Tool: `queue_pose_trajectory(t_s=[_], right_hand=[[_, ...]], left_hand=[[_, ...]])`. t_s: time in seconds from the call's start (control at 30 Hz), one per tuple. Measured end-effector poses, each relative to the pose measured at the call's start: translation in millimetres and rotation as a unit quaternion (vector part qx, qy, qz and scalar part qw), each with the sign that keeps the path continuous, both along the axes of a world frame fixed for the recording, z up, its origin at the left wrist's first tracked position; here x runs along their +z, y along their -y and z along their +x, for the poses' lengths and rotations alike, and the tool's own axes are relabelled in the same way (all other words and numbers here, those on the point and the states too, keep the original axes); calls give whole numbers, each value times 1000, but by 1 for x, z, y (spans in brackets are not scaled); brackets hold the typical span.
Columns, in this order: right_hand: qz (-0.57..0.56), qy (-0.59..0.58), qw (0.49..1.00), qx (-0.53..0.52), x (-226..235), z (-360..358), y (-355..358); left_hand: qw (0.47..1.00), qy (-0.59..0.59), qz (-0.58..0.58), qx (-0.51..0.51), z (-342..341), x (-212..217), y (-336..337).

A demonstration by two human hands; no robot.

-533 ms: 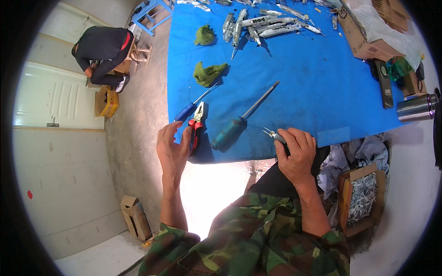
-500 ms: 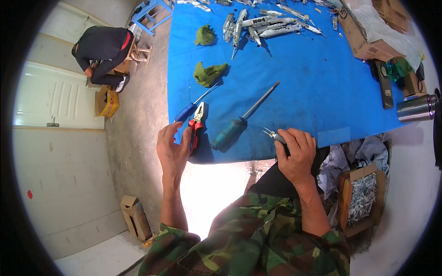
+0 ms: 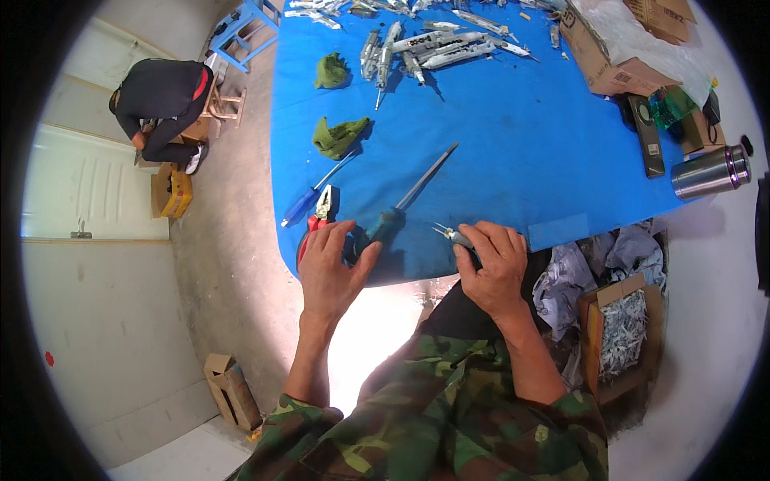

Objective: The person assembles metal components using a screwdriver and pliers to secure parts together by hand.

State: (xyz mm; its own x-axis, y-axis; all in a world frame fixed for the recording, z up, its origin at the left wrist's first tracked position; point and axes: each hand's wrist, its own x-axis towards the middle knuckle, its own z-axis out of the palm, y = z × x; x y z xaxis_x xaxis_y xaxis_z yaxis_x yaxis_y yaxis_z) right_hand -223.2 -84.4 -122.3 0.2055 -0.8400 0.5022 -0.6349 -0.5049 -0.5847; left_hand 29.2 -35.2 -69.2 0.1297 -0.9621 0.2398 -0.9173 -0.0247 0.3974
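Since the earlier frame, my left hand (image 3: 330, 268) has moved to the right, from beside the blue screwdriver (image 3: 301, 207) to the handle of the teal screwdriver (image 3: 389, 223). My view has also shifted slightly; my right hand (image 3: 497, 268) keeps its place at the table's near edge.

Left hand: thumb and index finger stand apart, with the teal handle between them. I cannot tell whether they touch it. The teal screwdriver lies on the blue table (image 3: 513, 160), its shaft pointing away from me and to the right.

Right hand: thumb and fingers are closed on a small grey tool (image 3: 459, 237). Its two thin metal prongs point left, toward the teal screwdriver but apart from it.

Pliers (image 3: 324, 202) lie just left of the teal screwdriver, jaws pointing away from me; my left hand partly covers their red handles. The blue screwdriver lies just left of the pliers. Beyond its tip is a green cloth (image 3: 338, 136). Farther back lies a pile of white parts (image 3: 457, 50). At the right edge stands a carton (image 3: 593, 60); a steel flask (image 3: 710, 172) lies nearer me.
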Motion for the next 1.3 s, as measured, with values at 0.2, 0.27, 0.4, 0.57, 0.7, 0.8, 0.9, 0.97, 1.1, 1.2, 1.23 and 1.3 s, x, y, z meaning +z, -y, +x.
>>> queue_pose_trajectory(t_s=[0.2, 0.27, 0.4, 0.57, 0.7, 0.8, 0.9, 0.97, 1.1, 1.2, 1.23, 1.3], right_hand=[[-4, 14, 1000, 0, 2, -1, 0], [-5, 18, 1000, -1, 1, -1, 0], [-7, 21, 1000, -1, -1, -3, 0], [-9, 24, 1000, 1, -2, -2, 0], [5, 30, 1000, 7, -2, -3, -1], [8, 29, 1000, 3, -1, -3, -1], [9, 30, 999, 3, -2, -4, -1], [7, 30, 1000, 3, -2, -3, 0], [1, 24, 1000, 0, -2, -2, 1], [-2, 21, 1000, 0, -3, -2, 1], [-3, 21, 1000, 0, -3, -2, 1], [-4, 21, 1000, -2, -1, -2, 1]], left_hand=[[999, 37, 28, 5, -13, -2, 3], [999, 52, 15, -3, -13, -4, 3], [993, -110, 34, 31, -15, 6, -1], [932, -356, -8, 67, 5, 30, -6], [853, -507, -111, 56, 22, 53, -9], [858, -486, -157, 50, 23, 71, -12], [871, -457, -179, 30, 20, 83, -13], [873, -448, -192, 8, 16, 88, -10], [889, -415, -196, 2, 7, 84, -5], [897, -398, -190, -10, -3, 83, -2], [897, -399, -188, -9, -7, 81, -2], [898, -400, -183, -10, -9, 79, 1]])
